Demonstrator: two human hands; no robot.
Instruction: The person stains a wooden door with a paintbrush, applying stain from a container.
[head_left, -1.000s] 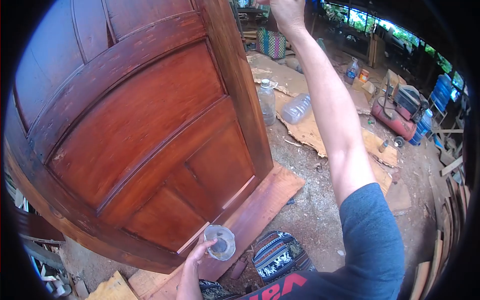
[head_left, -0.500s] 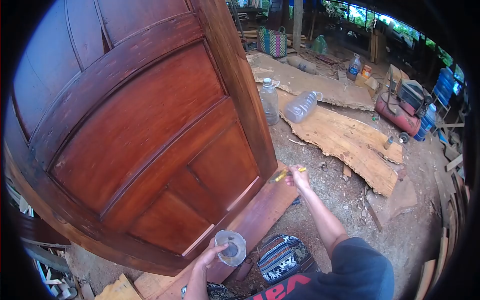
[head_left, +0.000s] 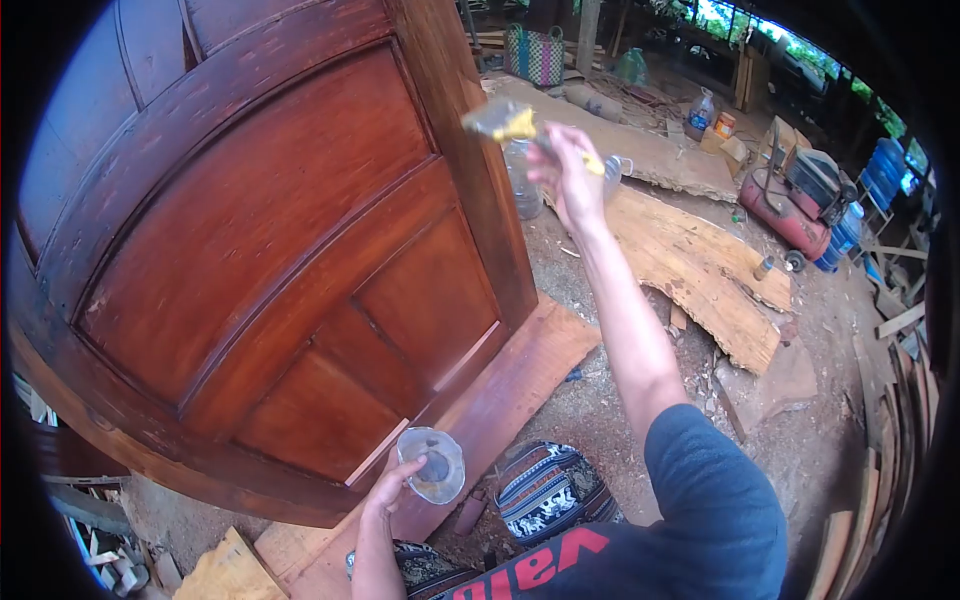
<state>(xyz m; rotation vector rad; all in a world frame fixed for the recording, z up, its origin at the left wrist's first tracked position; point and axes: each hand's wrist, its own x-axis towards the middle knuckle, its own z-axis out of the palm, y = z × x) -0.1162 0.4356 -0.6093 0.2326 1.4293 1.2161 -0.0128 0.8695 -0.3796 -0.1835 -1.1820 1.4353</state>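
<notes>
Right hand (head_left: 568, 180) has risen, clamped on yellow-handled paintbrush (head_left: 520, 124) by reddish-brown wooden door (head_left: 260, 240). Left hand (head_left: 392, 487) grips clear plastic cup (head_left: 432, 465). Shirt lettering partly hidden, possibly "val".

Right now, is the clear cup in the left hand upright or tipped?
Tipped: the clear cup shows its open mouth to the camera, held by the left hand below the wooden door.

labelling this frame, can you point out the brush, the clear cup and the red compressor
brush (head_left: 503, 121), head view, on the yellowish bristle end raised by the door edge
clear cup (head_left: 432, 465), head view, on its open mouth
red compressor (head_left: 783, 217), head view, on the side of its tank
</notes>
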